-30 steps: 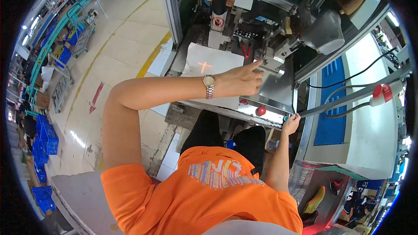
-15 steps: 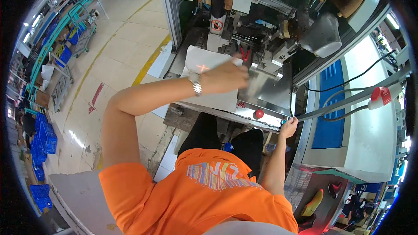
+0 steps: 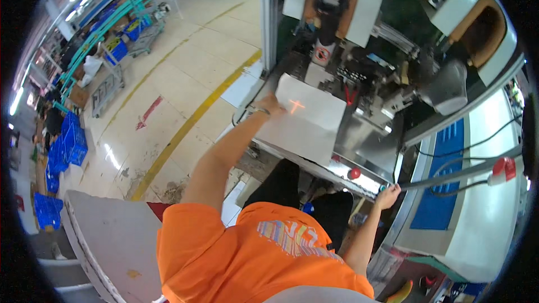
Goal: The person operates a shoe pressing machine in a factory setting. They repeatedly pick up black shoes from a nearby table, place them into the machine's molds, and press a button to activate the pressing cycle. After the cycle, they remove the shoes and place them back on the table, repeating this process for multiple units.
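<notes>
A white sheet (image 3: pixel 306 134) lies on the machine's metal table, with an orange light cross (image 3: pixel 296 106) shining on it. My left hand (image 3: pixel 270 105) is at the sheet's left edge, smeared by motion, so its fingers are unclear. At the table's front right corner, my right hand (image 3: pixel 388 196) is closed beside a small green button (image 3: pixel 383 188). Whatever lies under those fingers is hidden. Between the hands, a round red button (image 3: pixel 353 173) sits on the table's front panel.
Behind the sheet stand a clamp assembly (image 3: pixel 382 101) and padded brown machine heads (image 3: pixel 331 0). A metal post (image 3: pixel 268 17) rises at the left, and a grey pipe (image 3: pixel 449 170) runs along the right. Blue crates (image 3: pixel 73 140) stand on the floor far left.
My left hand has moved left, from above the sheet's right side to its left edge. The view has shifted; my right hand stays by the green button.
</notes>
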`<action>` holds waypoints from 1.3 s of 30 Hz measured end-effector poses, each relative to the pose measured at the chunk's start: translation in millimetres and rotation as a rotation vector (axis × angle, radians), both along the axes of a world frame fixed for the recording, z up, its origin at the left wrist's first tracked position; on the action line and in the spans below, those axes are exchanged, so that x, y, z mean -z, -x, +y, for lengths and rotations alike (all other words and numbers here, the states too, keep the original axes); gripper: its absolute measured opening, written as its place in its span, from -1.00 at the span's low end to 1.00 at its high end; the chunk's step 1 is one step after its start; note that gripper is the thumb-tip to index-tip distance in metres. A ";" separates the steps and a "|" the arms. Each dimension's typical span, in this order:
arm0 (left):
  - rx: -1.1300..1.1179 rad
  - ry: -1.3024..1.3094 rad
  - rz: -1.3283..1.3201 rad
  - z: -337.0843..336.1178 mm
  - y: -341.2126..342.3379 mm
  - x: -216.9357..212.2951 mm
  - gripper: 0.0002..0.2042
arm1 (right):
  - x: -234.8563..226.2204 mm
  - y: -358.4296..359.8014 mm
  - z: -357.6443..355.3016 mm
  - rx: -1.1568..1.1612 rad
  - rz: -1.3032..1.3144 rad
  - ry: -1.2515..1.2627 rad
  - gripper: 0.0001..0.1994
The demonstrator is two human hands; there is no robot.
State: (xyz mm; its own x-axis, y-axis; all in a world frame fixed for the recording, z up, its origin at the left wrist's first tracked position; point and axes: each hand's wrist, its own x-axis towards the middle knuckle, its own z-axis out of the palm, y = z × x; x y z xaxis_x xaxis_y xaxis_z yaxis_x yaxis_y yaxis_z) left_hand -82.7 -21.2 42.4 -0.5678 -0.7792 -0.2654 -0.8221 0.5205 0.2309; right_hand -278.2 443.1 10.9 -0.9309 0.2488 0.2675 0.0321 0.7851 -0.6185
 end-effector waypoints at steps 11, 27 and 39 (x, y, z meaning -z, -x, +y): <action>0.153 -0.386 0.916 -15.5 -47.4 -23.7 -0.58 | 6.8 4.6 3.8 -0.051 0.006 0.050 -0.70; 0.495 0.221 0.466 36.4 -116.5 -194.2 -0.64 | 17.2 6.6 5.6 -0.089 0.076 0.027 -0.71; 0.288 -0.151 0.905 30.2 -126.4 -184.1 -0.58 | 16.1 6.2 3.7 -0.093 0.049 0.016 -0.69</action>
State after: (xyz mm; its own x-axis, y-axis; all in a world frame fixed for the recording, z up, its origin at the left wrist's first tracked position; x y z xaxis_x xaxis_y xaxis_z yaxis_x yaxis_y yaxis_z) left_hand 43.7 9.1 226.5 -0.7710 -0.5713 0.2812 -0.1445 0.5871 0.7965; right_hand -284.4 446.8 -5.3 -0.9361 0.1667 0.3097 -0.0708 0.7732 -0.6302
